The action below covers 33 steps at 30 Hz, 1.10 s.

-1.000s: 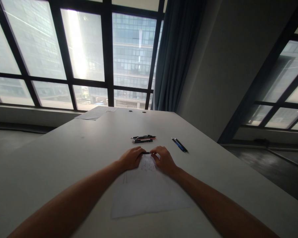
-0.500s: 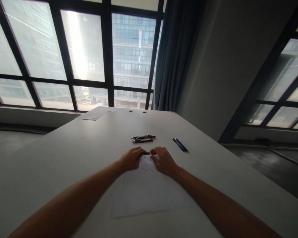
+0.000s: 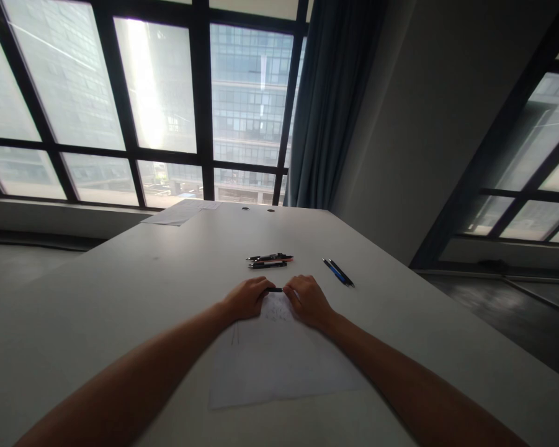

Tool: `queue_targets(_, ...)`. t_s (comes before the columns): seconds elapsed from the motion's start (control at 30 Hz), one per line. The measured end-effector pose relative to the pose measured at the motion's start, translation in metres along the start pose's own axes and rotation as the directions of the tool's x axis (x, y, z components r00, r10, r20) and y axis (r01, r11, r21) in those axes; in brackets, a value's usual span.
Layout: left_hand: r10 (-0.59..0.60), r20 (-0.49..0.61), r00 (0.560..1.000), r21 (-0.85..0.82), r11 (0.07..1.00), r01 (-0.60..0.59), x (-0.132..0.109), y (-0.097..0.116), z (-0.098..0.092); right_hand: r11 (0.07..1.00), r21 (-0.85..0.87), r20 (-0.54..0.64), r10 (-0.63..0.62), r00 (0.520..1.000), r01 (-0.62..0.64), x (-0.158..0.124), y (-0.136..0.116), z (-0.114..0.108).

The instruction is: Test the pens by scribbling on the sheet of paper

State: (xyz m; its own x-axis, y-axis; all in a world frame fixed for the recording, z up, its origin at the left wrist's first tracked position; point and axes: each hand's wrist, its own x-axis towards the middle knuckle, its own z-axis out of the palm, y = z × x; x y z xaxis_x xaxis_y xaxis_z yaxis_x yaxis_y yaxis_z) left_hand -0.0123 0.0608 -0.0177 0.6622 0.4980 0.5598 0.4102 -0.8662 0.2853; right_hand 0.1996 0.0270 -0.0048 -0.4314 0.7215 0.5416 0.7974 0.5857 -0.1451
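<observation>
A short stretch of a black pen [image 3: 275,290] shows between my two hands, lying level above the far end of a paper sheet [image 3: 279,366]. My left hand [image 3: 248,298] is closed on the pen's left end. The fingers of my right hand [image 3: 308,300] pinch its right end. Dark scribbles mark the sheet between the hands, and two thin lines show near its left side. Just beyond the hands lies a group of several dark pens [image 3: 268,261]. To the right, a blue and black pair of pens [image 3: 339,272] rests at a slant.
The white table [image 3: 121,292] stretches away toward the windows. Papers [image 3: 177,214] lie at its far left corner, and two small dark discs [image 3: 257,210] sit near the far edge. A blue curtain [image 3: 319,112] hangs behind.
My right thumb and fingers have drawn together at the pen's right end. The left hand and the other pens have stayed in place.
</observation>
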Motion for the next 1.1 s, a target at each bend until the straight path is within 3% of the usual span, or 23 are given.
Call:
queue_targets(0.4, 0.002, 0.001, 1.0, 0.016, 1.0, -0.002, -0.0003, -0.0014, 0.0009, 0.999, -0.034, 0.006, 0.006, 1.0, -0.006, 0.0002, -0.0031, -0.0014)
queue_targets(1.1, 0.039, 0.012, 0.999, 0.06, 0.997, -0.04, -0.0011, -0.0026, 0.0021, 0.991, -0.082, -0.014, -0.105, 0.994, 0.104, 0.0011, 0.0007, 0.0017)
